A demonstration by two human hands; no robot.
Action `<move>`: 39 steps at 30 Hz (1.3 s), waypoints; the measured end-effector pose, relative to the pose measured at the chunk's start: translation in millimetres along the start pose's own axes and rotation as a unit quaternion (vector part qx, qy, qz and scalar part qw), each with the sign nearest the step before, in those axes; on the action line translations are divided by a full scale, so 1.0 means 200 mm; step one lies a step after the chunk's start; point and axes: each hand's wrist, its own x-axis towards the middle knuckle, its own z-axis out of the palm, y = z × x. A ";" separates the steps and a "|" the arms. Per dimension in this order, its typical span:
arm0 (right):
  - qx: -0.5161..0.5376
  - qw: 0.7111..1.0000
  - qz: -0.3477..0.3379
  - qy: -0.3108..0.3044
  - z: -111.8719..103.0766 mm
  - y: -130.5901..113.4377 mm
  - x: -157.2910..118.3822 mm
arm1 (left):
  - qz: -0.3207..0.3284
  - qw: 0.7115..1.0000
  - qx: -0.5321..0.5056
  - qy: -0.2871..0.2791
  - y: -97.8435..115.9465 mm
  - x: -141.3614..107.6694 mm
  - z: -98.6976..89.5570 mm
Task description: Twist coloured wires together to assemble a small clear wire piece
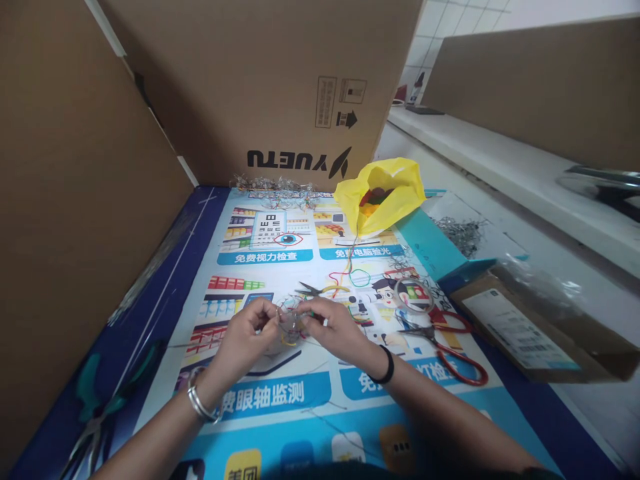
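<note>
Both left hand (257, 327) and right hand (333, 327) pinch wire piece (292, 325), fingertips nearly closed, over printed sheet (280, 427). Piece looks partly worked; wire heap (280, 185) at back perhaps finished.

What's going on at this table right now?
A person is working bare-handed on a small wire piece, pinching it between the fingertips of the left hand and right hand, over a printed sheet. Red-handled scissors lie to the right, teal-handled pliers to the left. Farther back are a wire heap and an open yellow bag with something red and orange inside. The wire piece's exact shape is too fine to make out.
</note>
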 end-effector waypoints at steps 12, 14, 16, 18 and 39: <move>-0.014 0.999 -0.030 0.029 -0.01 -0.01 0.00 | -0.085 0.993 -0.082 0.022 0.04 0.00 0.00; -0.024 0.999 -0.011 0.045 -0.03 -0.01 0.00 | -0.082 0.993 -0.077 0.031 0.04 0.00 0.00; -0.042 0.998 0.015 0.053 -0.04 0.00 0.00 | -0.077 0.994 -0.070 0.043 0.04 0.01 0.00; -0.057 0.996 0.035 0.051 -0.06 -0.01 0.01 | -0.071 0.994 -0.063 0.052 0.03 0.01 -0.01; -0.045 0.995 -0.045 0.070 -0.12 -0.05 0.03 | -0.063 0.967 -0.247 0.026 0.01 0.03 -0.03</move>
